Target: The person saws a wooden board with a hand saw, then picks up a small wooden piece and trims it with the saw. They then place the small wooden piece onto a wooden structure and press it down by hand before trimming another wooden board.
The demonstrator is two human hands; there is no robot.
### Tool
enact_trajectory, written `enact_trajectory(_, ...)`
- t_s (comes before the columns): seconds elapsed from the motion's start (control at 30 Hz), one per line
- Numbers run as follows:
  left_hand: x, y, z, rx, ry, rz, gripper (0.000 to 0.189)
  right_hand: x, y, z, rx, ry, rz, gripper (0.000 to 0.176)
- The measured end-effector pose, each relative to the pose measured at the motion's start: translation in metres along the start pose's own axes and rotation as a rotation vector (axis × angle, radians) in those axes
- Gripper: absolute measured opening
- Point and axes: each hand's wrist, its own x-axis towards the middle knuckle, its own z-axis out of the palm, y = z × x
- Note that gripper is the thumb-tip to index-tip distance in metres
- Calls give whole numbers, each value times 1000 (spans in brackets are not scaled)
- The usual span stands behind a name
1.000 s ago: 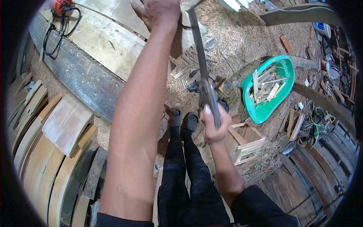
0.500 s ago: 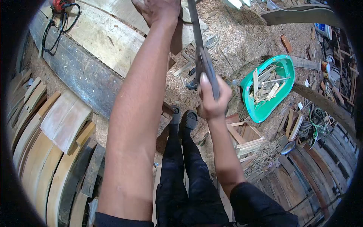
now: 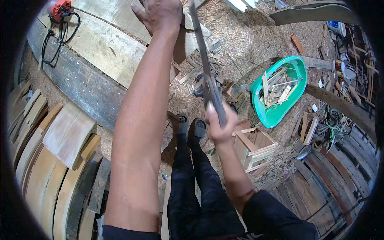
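Drawn back toward the body since the earlier frame, the right hand (image 3: 222, 126) has brought the saw (image 3: 205, 60) nearer, while the left hand (image 3: 164, 16) has barely shifted against the boards.

The right grip is closed around the saw's handle, thumb lying along its side, and the blade runs from there to the far edge of the view. The left hand is palm down at the far side, on the pale planks of the surface (image 3: 108, 48) or on a piece lying over them; I cannot tell which. Its thumb is spread to the left, but its fingertips are hidden, so how far open that grip is cannot be told. The cut, if the teeth are in one, cannot be made out either.

For a clean stroke, I would keep the right wrist, forearm and blade in one line, use long, even pulls without forcing, and let the teeth do the work. The left hand looks close to the blade's far end, so its weight should bear firmly on the wood with the fingers well off the blade's path. A twist at the handle could bind the blade or make it jump.
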Motion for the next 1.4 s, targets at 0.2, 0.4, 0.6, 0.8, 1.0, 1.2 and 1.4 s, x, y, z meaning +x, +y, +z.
enact_trajectory(0.2, 0, -4, 1, -33, 18, -4, 58, 47, 7, 14, 2, -27, 19, 20)
enact_trajectory(0.4, 1, 0, 4, -61, 55, -11, 58, -13, -1, -1, -6, 21, 11, 15)
enact_trajectory(0.6, 4, -1, 4, -20, 40, -22, 58, 46, -2, 17, -35, -54, 34, 18)
enact_trajectory(0.8, 5, -1, 9, -12, 77, -11, 57, 12, -11, 1, 20, 11, 15, 22)
enact_trajectory(1.0, 3, -3, 5, -43, 58, -5, 57, 28, -12, 9, -22, -39, 16, 22)
enact_trajectory(1.2, 4, -1, 7, -11, 66, -1, 53, 33, -10, 12, -34, -27, -5, 25)
enact_trajectory(1.4, 4, -7, 3, -41, 100, 31, 50, 46, -7, 15, -49, -26, -68, 29)
